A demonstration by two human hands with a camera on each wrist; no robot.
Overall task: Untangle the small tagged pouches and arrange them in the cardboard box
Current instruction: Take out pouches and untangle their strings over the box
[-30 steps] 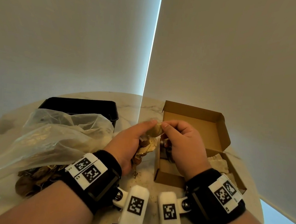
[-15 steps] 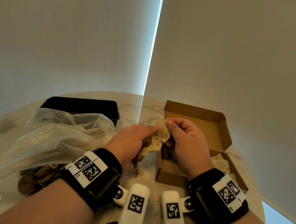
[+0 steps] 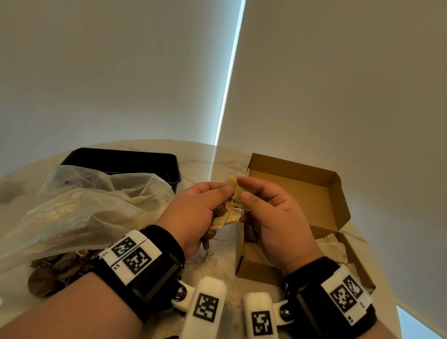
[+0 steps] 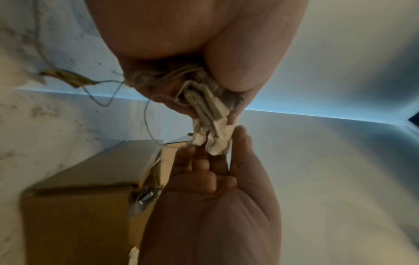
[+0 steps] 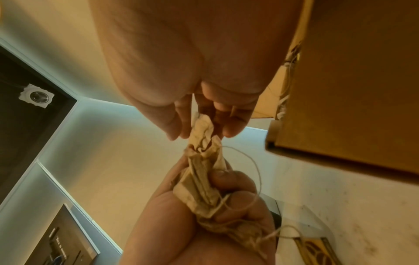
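My left hand (image 3: pixel 204 207) grips a tangled bunch of beige tagged pouches (image 3: pixel 227 214) just left of the open cardboard box (image 3: pixel 297 198). In the right wrist view the bunch (image 5: pixel 201 182) fills the left palm (image 5: pixel 181 224), strings looping out to a brown tag (image 5: pixel 317 251) on the table. My right hand (image 3: pixel 264 212) pinches the top pouch (image 3: pixel 236 183) between thumb and fingers. The left wrist view shows the pouches (image 4: pixel 213 122) hanging from the left hand (image 4: pixel 229 71), with the right hand's fingers (image 4: pixel 240 141) meeting them. More pale pouches (image 3: pixel 330 248) lie inside the box.
A clear plastic bag (image 3: pixel 77 206) with more brownish pouches (image 3: pixel 56 271) spilling from its mouth lies on the left of the round marble table (image 3: pixel 218 267). A black tray (image 3: pixel 122 162) stands behind the bag. Walls close in behind the table.
Both hands have lifted the bunch slightly and turned it. The right hand's fingers have shifted to a pinch on the top pouch.
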